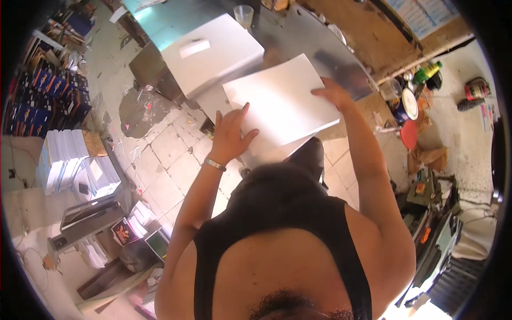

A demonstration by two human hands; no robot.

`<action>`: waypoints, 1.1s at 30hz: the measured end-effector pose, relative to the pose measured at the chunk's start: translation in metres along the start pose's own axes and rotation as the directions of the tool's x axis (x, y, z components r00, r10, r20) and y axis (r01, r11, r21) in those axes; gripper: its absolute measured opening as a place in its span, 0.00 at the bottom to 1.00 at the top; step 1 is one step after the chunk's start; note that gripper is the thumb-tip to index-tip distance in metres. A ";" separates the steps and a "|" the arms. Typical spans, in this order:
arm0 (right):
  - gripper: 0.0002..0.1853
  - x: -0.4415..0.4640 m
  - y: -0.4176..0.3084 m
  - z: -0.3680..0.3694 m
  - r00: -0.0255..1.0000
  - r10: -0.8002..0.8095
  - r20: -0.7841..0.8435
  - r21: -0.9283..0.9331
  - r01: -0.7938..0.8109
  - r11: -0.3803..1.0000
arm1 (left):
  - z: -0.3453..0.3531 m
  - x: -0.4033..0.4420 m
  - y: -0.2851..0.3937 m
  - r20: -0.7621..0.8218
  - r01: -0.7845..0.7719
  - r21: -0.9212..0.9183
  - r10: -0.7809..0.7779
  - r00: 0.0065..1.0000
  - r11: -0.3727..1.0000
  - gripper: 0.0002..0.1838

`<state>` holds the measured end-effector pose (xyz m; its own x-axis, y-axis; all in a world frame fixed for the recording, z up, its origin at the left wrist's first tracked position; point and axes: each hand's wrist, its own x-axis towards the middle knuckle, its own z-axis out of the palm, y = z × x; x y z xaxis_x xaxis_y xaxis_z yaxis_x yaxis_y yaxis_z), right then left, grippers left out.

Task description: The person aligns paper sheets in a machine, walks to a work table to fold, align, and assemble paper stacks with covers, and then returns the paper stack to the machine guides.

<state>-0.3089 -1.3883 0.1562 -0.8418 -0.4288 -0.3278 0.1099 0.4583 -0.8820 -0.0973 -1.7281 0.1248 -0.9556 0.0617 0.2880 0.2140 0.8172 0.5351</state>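
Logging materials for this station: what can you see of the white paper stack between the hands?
The paper stack is plain white, apparently smooth sheets, roughly rectangular, with a gently bowed far edge and a thin layered edge on the near side. Glare washes out the middle; no print visible. It lies face up, askew, beside a bulkier white stack at the metal table. The left hand spreads over its left edge; the right hand is at its right edge, thumb on top. Sheet count can't be told.
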 end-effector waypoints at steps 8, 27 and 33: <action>0.17 -0.095 -0.073 0.029 0.925 -0.331 -0.185 0.325 0.376 0.868 | -0.003 0.000 -0.026 -0.172 0.325 -0.739 -0.632 0.756 0.591 0.32; 0.23 -0.106 -0.002 0.081 0.852 -0.259 -0.456 0.381 0.449 0.808 | -0.039 0.011 0.012 -0.072 0.131 -0.788 -0.301 0.951 0.602 0.22; 0.24 -0.103 -0.003 0.085 0.863 -0.254 -0.438 0.374 0.431 0.821 | -0.051 0.012 0.018 -0.040 0.141 -0.822 -0.302 0.952 0.551 0.19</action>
<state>-0.1777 -1.4119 0.1637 -0.9853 -0.1456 0.0895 -0.0754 -0.0999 -0.9921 -0.0948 -1.7417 0.1788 -0.9668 -0.2110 0.1439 0.1498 -0.0121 0.9886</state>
